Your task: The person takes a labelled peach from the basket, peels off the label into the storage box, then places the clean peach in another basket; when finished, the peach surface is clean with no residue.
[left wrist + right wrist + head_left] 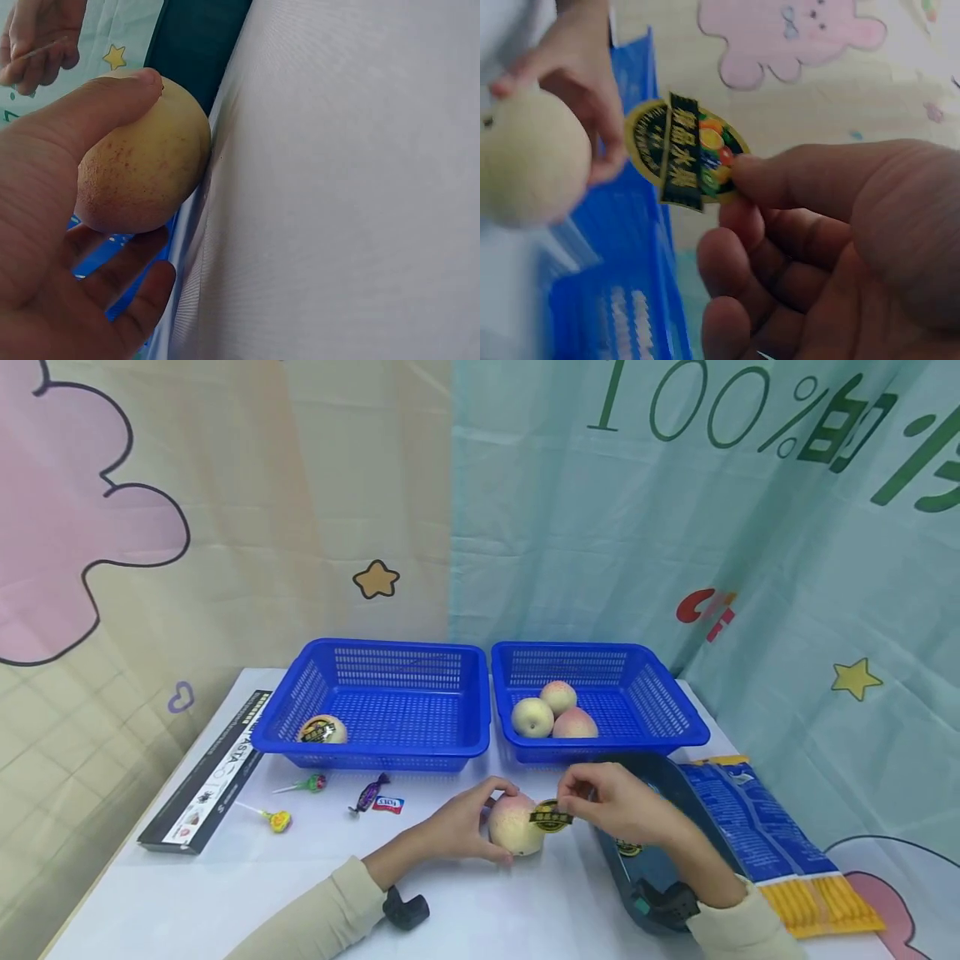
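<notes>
My left hand (459, 823) grips a pale yellow peach (512, 828) with a pink blush, above the white table in front of the two baskets. In the left wrist view the thumb lies over the top of the peach (146, 169), near its stem end. My right hand (626, 802) pinches an oval black and gold fruit sticker (682, 150) by one edge, between thumb and forefinger. In the head view this sticker (551, 816) overlaps the right side of the peach. Below the right hand stands a dark tray (652, 867) with more such stickers (628, 848) in it.
The left blue basket (375, 761) holds a peach (337, 732) bearing a sticker. Three peaches (575, 724) without visible stickers lie in the right blue basket (607, 748). Lollipops (280, 821), wrapped candies (369, 794) and a long pasta box (210, 777) are left; blue-yellow packets (772, 827) are right.
</notes>
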